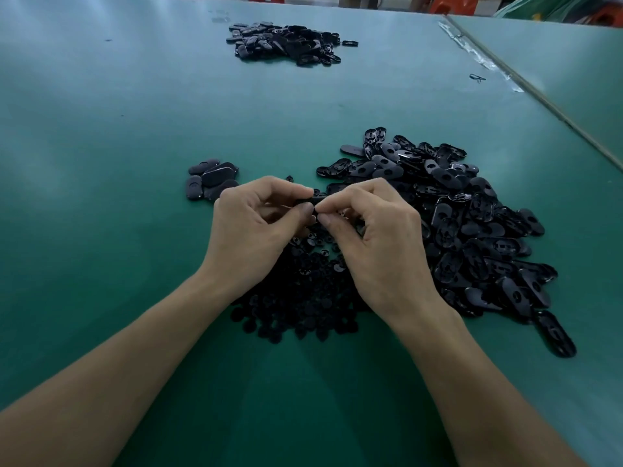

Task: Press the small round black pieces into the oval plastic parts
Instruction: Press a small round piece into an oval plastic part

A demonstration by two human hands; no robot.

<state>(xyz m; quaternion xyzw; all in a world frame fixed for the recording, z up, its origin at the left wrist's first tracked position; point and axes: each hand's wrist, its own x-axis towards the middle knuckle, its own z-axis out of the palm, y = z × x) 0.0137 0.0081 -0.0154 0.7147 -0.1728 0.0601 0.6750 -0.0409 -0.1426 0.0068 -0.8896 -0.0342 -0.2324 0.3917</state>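
Fingers (305, 210) of the left hand (256, 227) and right hand (374, 241) curl together at mid-frame, pinching one oval part (308, 200) between them. Much seems left: a big heap of oval parts (472, 230) fills the right, a heap of round pieces (303, 298) lies at lower centre, and only a small cluster (210, 178) at centre left looks finished. The pinched part is black, mostly hidden.
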